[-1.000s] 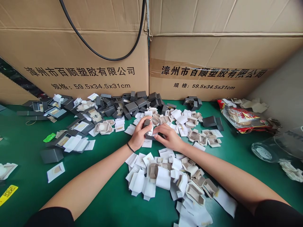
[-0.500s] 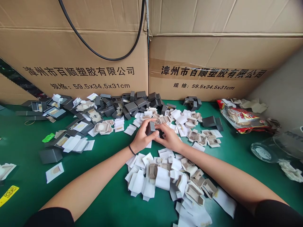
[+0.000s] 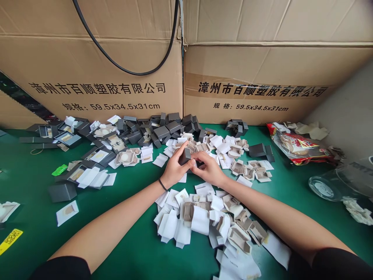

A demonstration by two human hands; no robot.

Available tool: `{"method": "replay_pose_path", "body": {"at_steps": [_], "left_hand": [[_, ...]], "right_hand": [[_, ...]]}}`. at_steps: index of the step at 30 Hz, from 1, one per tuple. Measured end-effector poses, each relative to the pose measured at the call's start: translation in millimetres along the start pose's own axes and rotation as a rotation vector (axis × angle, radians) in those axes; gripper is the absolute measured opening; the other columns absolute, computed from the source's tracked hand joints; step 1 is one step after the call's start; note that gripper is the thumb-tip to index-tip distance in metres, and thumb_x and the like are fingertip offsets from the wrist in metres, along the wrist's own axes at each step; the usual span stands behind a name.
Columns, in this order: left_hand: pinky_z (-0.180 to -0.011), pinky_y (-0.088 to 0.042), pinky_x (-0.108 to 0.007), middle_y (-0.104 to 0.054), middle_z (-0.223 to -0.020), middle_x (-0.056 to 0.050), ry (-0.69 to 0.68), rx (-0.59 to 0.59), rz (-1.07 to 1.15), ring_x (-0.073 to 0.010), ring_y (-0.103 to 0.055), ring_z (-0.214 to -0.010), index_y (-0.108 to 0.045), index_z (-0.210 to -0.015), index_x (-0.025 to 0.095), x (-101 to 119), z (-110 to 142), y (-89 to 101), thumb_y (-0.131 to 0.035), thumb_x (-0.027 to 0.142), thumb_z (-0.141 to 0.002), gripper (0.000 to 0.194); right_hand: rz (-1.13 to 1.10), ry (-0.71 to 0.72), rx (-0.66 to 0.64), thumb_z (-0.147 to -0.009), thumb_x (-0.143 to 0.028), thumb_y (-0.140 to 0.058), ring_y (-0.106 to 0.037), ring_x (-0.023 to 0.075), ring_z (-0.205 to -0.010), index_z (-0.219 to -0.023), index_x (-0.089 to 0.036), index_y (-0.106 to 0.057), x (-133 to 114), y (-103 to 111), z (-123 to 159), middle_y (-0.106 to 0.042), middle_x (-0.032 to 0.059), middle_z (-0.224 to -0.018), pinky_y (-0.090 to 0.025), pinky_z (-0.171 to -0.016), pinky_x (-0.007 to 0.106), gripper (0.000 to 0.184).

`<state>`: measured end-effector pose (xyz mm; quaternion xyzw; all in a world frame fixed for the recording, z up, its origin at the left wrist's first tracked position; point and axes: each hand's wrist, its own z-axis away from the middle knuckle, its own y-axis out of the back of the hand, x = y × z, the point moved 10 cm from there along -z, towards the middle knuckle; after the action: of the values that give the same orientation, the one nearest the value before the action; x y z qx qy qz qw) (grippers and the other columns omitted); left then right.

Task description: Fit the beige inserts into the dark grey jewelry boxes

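A small dark grey box [image 3: 185, 156] is held between both hands above the middle of the table. My left hand [image 3: 175, 168] wraps around its left side, thumb in front, a black band on the wrist. From the right, my right hand [image 3: 209, 168] closes its fingertips on the box's near right edge. The fingers partly hide the box, and I cannot see inside it. Below the hands lies a heap of white folded paper inserts [image 3: 201, 219], some showing grey-brown undersides. More paper inserts [image 3: 224, 147] lie just behind the hands.
Several dark boxes [image 3: 163, 131] are piled along the cardboard cartons [image 3: 116, 62] at the back. More open boxes [image 3: 96, 155] lie left. At right are a red food packet [image 3: 300, 144] and a clear plastic cup [image 3: 340, 181]. A black cable [image 3: 140, 73] hangs above.
The dark box has turned slightly in my hands, so a different face shows. My left fingers have straightened a little and my right fingers have shifted on the box's edge.
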<state>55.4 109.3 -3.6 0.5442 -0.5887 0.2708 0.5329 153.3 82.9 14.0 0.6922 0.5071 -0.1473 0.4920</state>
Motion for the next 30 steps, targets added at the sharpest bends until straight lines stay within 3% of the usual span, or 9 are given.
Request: {"method": "replay_pose_path", "body": {"at_steps": [14,23,30], "left_hand": [[-0.110,-0.026,-0.042,-0.057,-0.123,-0.013,0.059,-0.028,0.084,-0.0290,-0.035,-0.130,-0.029,-0.140,0.015,-5.8,0.1,-1.9,-0.059,0.046,-0.076,0.077],[-0.109,-0.029,-0.041,-0.043,-0.139,-0.011,0.048,-0.054,0.130,-0.0287,-0.034,-0.131,-0.031,-0.139,0.017,-5.8,-0.4,-4.6,-0.060,0.044,-0.077,0.074],[-0.105,-0.034,-0.041,-0.049,-0.133,-0.011,0.115,-0.026,0.221,-0.0295,-0.042,-0.126,-0.032,-0.139,0.017,-11.7,-0.2,-4.0,-0.063,0.044,-0.074,0.077]], "right_hand": [[0.108,0.110,-0.088,-0.081,-0.022,-0.049,-0.048,0.0211,-0.091,-0.083,-0.019,-0.053,-7.0,-9.8,-0.5,-0.052,0.0074,-0.093,-0.044,-0.081,0.038,0.005],[0.172,0.184,-0.132,-0.087,-0.028,-0.046,-0.048,0.0226,-0.096,-0.087,-0.020,-0.052,-10.6,-14.5,2.1,-0.051,0.0096,-0.103,-0.045,-0.083,0.040,0.010],[0.233,0.207,-0.083,-0.087,-0.029,-0.046,-0.049,0.0225,-0.094,-0.085,-0.019,-0.055,-15.0,-9.5,1.2,-0.054,0.0097,-0.101,-0.047,-0.080,0.039,0.014]]}}
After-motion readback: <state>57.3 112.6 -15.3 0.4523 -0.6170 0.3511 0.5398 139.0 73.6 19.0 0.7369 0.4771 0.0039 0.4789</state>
